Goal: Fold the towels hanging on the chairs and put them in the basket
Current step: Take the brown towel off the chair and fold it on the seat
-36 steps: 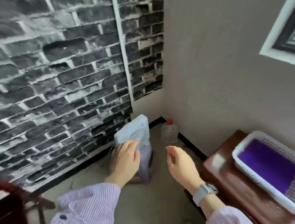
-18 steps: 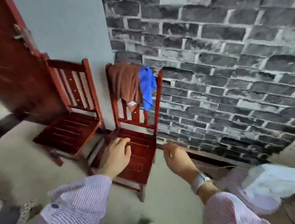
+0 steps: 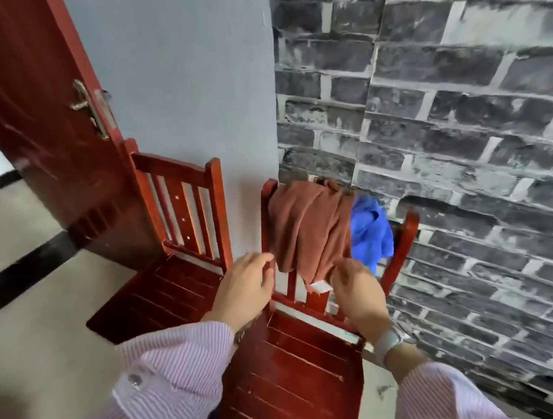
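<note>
Two striped sleeves are reaching out over the seat of the near chair (image 3: 294, 376). The left hand (image 3: 245, 292) is hanging in front of the chair's back with its fingers loosely bent, and it is holding nothing. The right hand (image 3: 358, 294) is also loosely bent, and its fingertips are sitting right at the bottom edge of the brown towel (image 3: 307, 230). It is hard to see if they are touching the cloth yet, but they do not look pinched on it.

The brown towel is hanging over the top rail of this chair's back. Its long side is running up and down, with the loose end pointing down at the hands. A small white tag (image 3: 321, 286) is dangling from that end, just beside the right hand's fingers. So the towel is lying just above and ahead of both hands, and the right hand looks a bit nearer to it.

Just behind it to the right, the blue towel (image 3: 370, 234) is hanging on the same rail, touching the brown one. It is farther from the left hand.

The second chair (image 3: 176, 232) to the left is holding no towel. The basket is not showing here. No towel here is being folded yet.
</note>
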`<act>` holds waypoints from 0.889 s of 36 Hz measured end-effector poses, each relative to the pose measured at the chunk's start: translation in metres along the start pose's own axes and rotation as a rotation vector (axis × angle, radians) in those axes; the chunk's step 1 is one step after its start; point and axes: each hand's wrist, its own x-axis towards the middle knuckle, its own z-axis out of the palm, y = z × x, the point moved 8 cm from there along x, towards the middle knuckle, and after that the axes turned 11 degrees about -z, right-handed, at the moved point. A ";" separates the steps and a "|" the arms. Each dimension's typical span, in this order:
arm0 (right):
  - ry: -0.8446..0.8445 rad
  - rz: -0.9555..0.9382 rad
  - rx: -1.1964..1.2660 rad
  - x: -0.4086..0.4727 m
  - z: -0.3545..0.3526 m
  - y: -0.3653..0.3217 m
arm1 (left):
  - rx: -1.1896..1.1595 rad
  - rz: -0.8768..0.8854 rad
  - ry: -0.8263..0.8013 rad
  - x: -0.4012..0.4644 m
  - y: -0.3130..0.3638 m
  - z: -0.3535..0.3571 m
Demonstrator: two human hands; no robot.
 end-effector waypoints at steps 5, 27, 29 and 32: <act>0.142 0.025 -0.274 0.090 -0.012 0.015 | -0.040 0.035 -0.010 0.073 0.005 -0.003; 0.137 0.275 -0.046 0.161 -0.041 0.020 | 0.189 0.376 -0.169 0.194 0.043 0.056; 0.208 0.307 0.022 0.161 -0.055 0.018 | 0.181 0.382 -0.203 0.197 0.040 0.056; 0.389 0.268 0.091 0.160 -0.085 0.004 | 0.165 0.389 -0.251 0.203 0.038 0.056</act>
